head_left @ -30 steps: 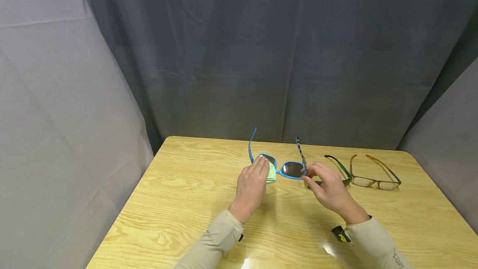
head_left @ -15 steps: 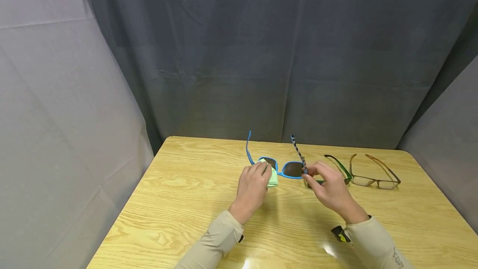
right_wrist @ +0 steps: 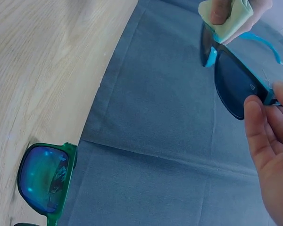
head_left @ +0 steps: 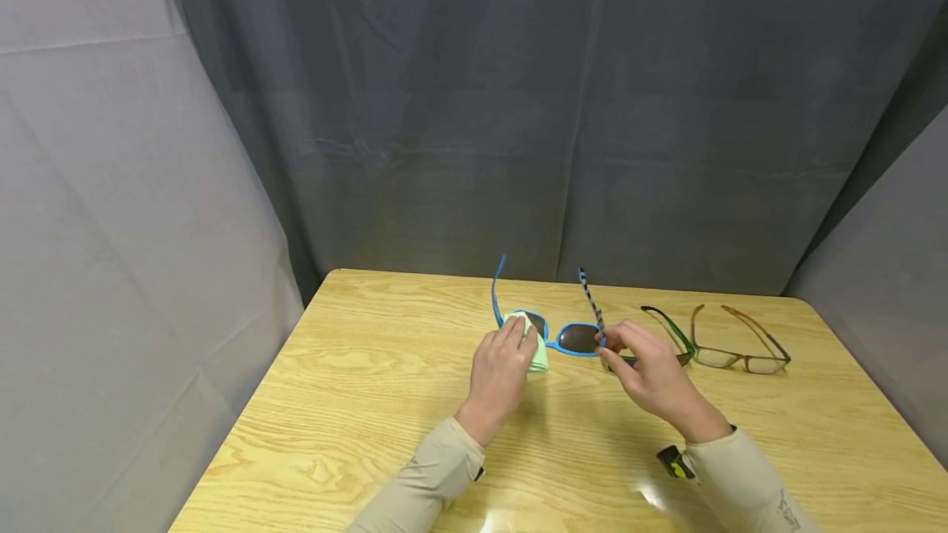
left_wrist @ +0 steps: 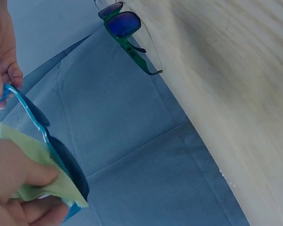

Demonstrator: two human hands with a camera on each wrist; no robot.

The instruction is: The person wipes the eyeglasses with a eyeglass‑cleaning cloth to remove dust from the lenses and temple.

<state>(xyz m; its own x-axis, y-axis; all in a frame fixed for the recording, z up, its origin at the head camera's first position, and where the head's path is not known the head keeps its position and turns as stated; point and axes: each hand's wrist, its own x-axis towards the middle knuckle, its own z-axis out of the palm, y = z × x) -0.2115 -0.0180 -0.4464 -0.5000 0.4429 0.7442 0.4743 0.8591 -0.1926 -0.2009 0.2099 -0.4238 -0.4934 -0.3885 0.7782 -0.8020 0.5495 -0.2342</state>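
Observation:
Blue-framed sunglasses (head_left: 581, 339) with dark lenses are held up above the table, temples unfolded and pointing away. My right hand (head_left: 650, 373) pinches them at the hinge corner on the right, where the patterned temple meets the frame. In my left hand (head_left: 500, 373) is a pale green cleaning cloth (head_left: 538, 358), gripped round the left lens and covering part of it. The left wrist view shows the cloth (left_wrist: 35, 157) folded over that lens, thumb on one side and fingers on the other. From the right wrist, the other lens (right_wrist: 238, 82) shows uncovered beside my thumb.
Green-framed sunglasses (head_left: 680, 336) with mirrored lenses lie on the wooden table (head_left: 355, 401), partly behind my right hand. To their right lie clear eyeglasses (head_left: 733, 359) with brown temples. A dark curtain (head_left: 444, 146) hangs behind the table.
The blue sunglasses have shifted and tilted slightly in my hands. My left fingers and the cloth have moved a little over the left lens; the right hand keeps its pinch.

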